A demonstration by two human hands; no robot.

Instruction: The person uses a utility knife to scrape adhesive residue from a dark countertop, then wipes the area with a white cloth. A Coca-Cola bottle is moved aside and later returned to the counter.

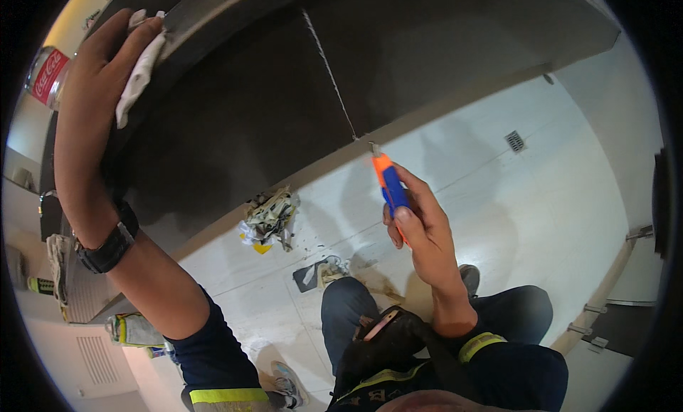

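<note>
Head view: R hand is closed round an orange-and-blue utility knife, thumb along the handle, tip pointing up at the dark panel. Knife is just below the lower end of the jagged white line running down the panel. L hand is curled at the panel's top edge w/ a white cloth in its grip. Crumpled rags lie on the floor below.

Step in hand is prob. knife work along the line; next move calls for a firm R grip, tip lined up w/ the line & L fingers clear of the blade.

Hard to see: blade end is tiny, can't tell if it touches the panel; some L fingertips hidden behind cloth/edge; rim cut off & dark.
</note>
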